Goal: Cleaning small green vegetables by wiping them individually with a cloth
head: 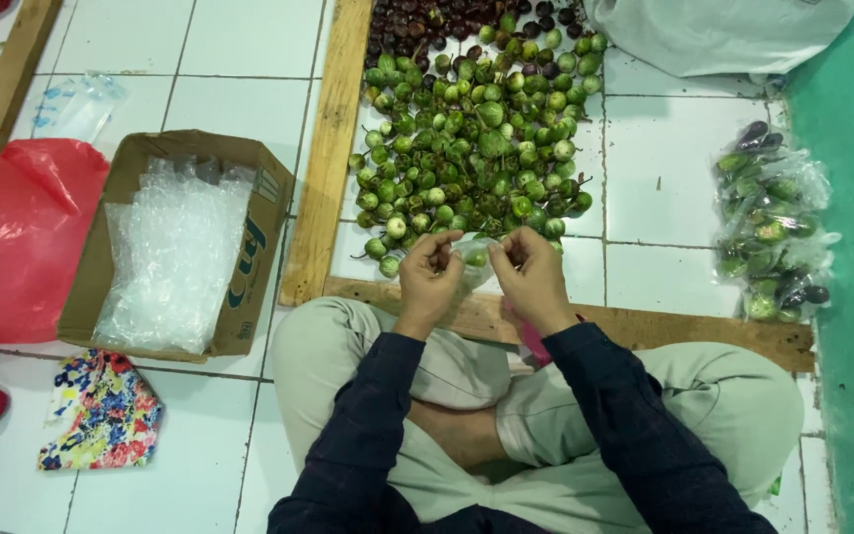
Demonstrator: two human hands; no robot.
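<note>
A person sits cross-legged on a white tiled floor (190, 465), dark sleeves reaching forward over pale trousers. The left hand (429, 282) and right hand (534, 280) are raised close together above the knees, the fingers of each pinching an edge of a small clear plastic bag (474, 259) that hangs between them with a green eggplant inside. Just beyond the hands, a wooden plank (644, 328) lies across the floor, and a second plank (328, 148) runs away from it on the left, framing a pile of small round green eggplants (476, 148) that starts just past the fingertips. Darker purple eggplants (427, 25) lie at the far end of the heap. To the near left sits a flowered cloth (106, 410); farther left, an open cardboard box (249, 267) holds a stack of clear plastic bags (170, 257), beside a red plastic bag (17, 237). On the right, filled clear bags of eggplants (773, 222) lie together at the edge of a green floor strip (852, 297). A white sack (724, 35) rests at the far right.
</note>
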